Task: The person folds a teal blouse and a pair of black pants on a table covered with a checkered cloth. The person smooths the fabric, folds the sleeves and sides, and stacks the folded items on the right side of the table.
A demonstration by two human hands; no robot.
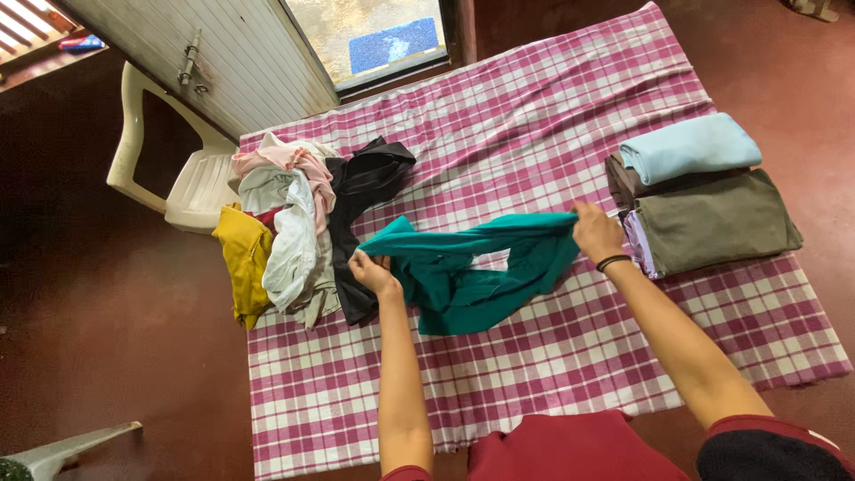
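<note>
Mid-frame over the checked bench [534, 134], a teal garment [472, 267] hangs stretched between both hands. It looks light, soft and limp, sagging between holds; its edges seem the best places to take it. Left hand [374, 272] and right hand [597, 232] each pinch an edge.

Single head-worn view, looking steeply down from above the person's shoulders onto the pink-and-white checked cloth-covered table [534, 134], near enough to show both forearms.
</note>
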